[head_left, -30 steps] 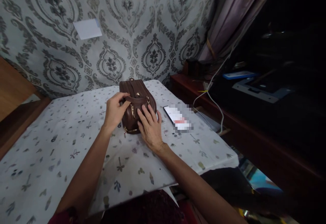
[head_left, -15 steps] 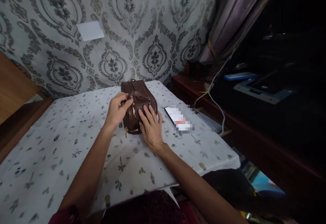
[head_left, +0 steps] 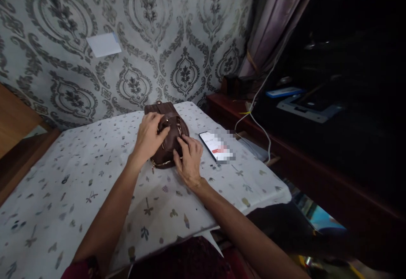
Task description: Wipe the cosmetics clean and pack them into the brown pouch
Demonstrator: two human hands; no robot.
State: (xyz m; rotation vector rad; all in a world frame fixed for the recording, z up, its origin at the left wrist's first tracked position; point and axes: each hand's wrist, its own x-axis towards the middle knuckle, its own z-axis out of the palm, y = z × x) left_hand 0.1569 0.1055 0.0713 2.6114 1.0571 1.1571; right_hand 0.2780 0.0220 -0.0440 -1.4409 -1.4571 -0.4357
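A brown leather handbag (head_left: 169,150) with gold zips and a top strap lies on the patterned white tablecloth. My left hand (head_left: 147,135) is at the bag's upper left, its fingers curled at the edge of a front section and partly hidden. Its thumb reaches over toward the bag's middle. A dark gap shows beside that thumb. At the bag's near right side, my right hand (head_left: 189,158) rests with bent fingers on the leather, thumb apart from them. To the right of the bag lies a phone (head_left: 215,145) with a lit, partly blurred screen.
The tablecloth (head_left: 104,203) covers the table up to the patterned wall. A white card (head_left: 104,45) is on the wall. Right of the table stands a dark red wooden unit (head_left: 285,152) with a white cable (head_left: 269,143). Wooden furniture (head_left: 19,118) borders the left.
My left hand has gone from a pinch at the zip to a wider hold with its thumb apart. My right fingers, flatter before, are now more bent. The view has shifted slightly.
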